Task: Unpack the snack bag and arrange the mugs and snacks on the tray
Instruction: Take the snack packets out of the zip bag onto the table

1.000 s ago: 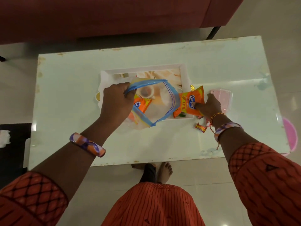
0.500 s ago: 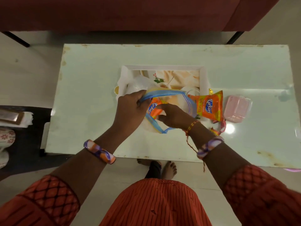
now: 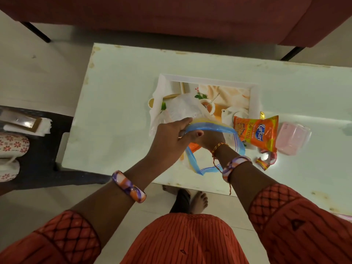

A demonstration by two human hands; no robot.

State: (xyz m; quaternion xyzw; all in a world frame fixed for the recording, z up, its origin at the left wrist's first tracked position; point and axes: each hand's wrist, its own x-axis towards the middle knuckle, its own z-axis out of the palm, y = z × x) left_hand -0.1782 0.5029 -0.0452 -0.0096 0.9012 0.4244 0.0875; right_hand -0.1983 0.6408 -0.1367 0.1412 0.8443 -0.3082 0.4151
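A clear zip bag (image 3: 237, 139) with a blue rim lies over the near edge of the white picture tray (image 3: 255, 92). My left hand (image 3: 171, 138) pinches the bag's rim and holds its mouth open. My right hand (image 3: 211, 139) reaches inside the bag, over an orange snack packet (image 3: 193, 146) of which only a corner shows; its fingers are hidden. A second orange Kurkure packet (image 3: 255, 133) rests on the tray's right edge. Small wrapped candies (image 3: 265, 161) lie just below it. The only mug in view is part of the tray's printed picture.
A pink lidded box (image 3: 292, 140) sits right of the packet on the white table (image 3: 118, 103). A dark red sofa (image 3: 171, 18) runs along the far side. A low black stand (image 3: 36, 149) with patterned items stands at the left. My feet are under the near table edge.
My right hand left the Kurkure packet beside the tray and went into the bag's mouth, pushing deeper. My left hand kept hold of the rim. The camera view shifted left.
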